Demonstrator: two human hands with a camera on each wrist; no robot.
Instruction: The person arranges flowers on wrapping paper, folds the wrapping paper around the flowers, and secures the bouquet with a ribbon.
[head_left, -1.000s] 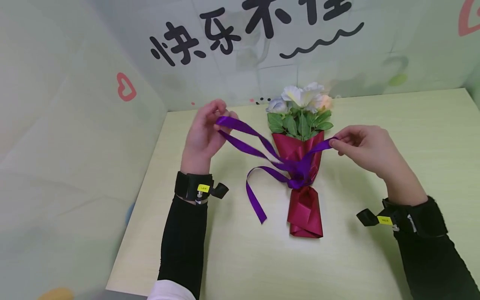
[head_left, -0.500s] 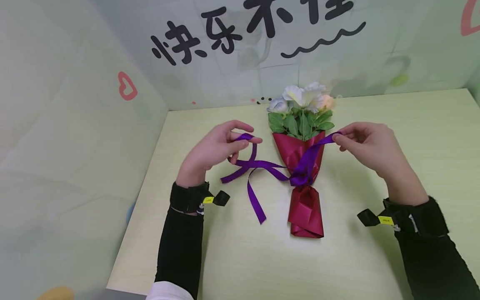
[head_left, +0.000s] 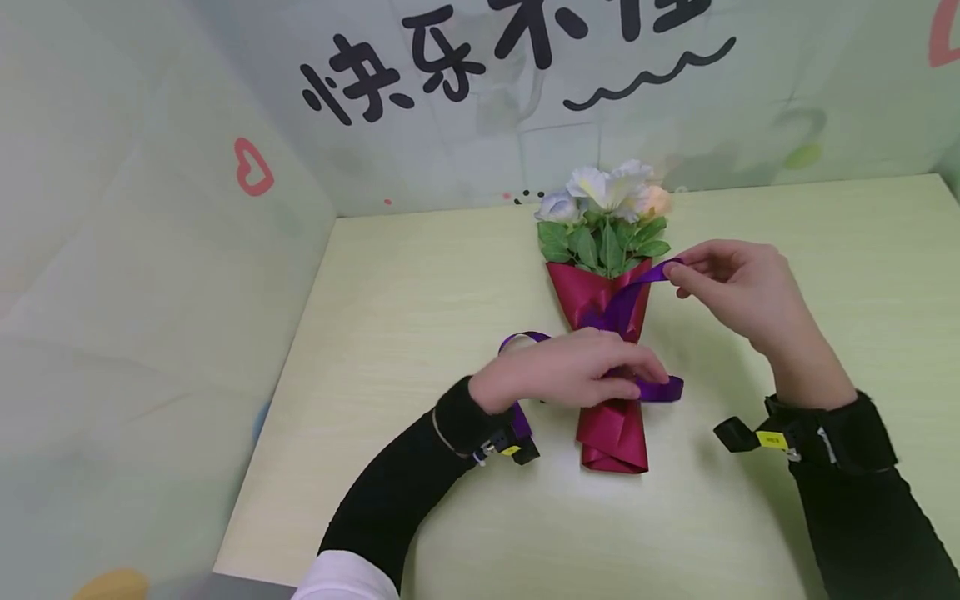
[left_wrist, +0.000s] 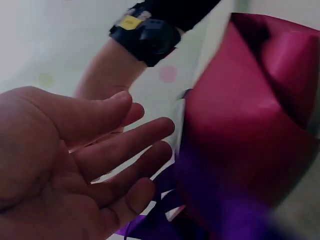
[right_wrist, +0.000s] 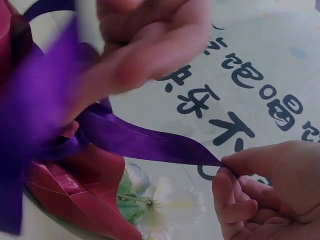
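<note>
A bouquet wrapped in dark red paper (head_left: 611,446) lies on the table, its pale flowers (head_left: 607,192) and green leaves at the far end. Purple ribbon (head_left: 633,300) is tied around the middle. My right hand (head_left: 738,287) pinches one ribbon end between thumb and index finger, pulled taut in the right wrist view (right_wrist: 160,145). Across the bouquet's waist lies my left hand (head_left: 573,367), which partly hides the knot. In the left wrist view its fingers (left_wrist: 130,145) are loosely extended, with nothing gripped. A purple ribbon loop (head_left: 663,389) shows by its fingertips.
The light wooden table (head_left: 420,292) meets a pale printed backdrop (head_left: 450,167) at its far edge. A ribbon tail (head_left: 521,423) lies left of the bouquet, partly behind the left wrist. Both wrists wear black camera bands.
My left hand has come down and right from beside the bouquet to over its middle, carrying a ribbon strand across and loosening its hold. The right hand stays almost still, pinching its end.
</note>
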